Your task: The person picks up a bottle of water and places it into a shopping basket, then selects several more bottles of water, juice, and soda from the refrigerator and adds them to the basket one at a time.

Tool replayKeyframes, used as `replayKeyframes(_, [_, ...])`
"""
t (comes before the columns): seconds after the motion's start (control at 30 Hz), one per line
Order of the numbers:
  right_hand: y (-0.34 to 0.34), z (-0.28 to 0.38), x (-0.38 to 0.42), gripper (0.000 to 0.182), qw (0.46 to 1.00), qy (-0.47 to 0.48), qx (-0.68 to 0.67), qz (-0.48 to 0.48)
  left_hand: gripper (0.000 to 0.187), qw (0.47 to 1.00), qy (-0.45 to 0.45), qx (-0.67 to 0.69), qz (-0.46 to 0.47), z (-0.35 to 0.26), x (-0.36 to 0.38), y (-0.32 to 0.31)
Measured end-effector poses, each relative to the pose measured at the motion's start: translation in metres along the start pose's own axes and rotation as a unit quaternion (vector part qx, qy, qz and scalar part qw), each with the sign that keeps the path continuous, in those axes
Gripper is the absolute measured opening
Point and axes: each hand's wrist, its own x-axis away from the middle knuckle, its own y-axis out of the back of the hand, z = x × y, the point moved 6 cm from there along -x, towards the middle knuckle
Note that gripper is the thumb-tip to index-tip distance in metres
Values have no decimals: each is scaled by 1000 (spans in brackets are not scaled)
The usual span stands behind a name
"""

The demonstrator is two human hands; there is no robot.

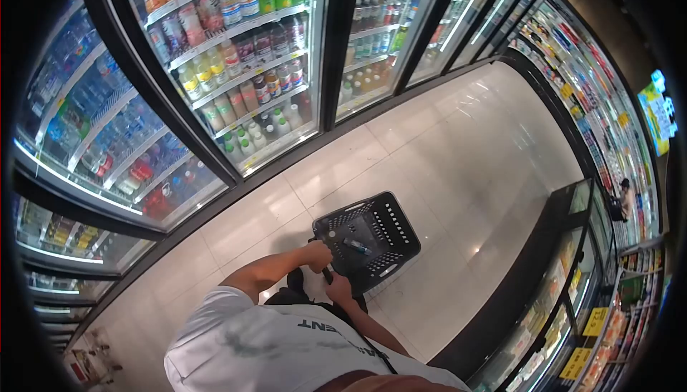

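Both my hands are closed round the handle [328, 275] of a black shopping basket [401, 224] at the lower middle of the view. My left hand [315, 255] grips it on the upper left side, and my right hand [340, 289] grips it lower down, close to my body. Inside the perforated basket lies a small item [356, 247] with a pale and blue wrapper, too small to name.
Glass-door coolers [325, 48] with shelved bottles run along the left and top. A low display case [529, 299] curves along the lower right. Stocked shelves [572, 91] stand at the far right, with a person [625, 201] near them. Pale tiles [429, 148] cover the floor.
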Motion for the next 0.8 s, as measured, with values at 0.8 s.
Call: replayKeyframes(0.8, [326,-143,-147,33,953,199,140,-182,26,893,312,243,-216,-13,-224,153])
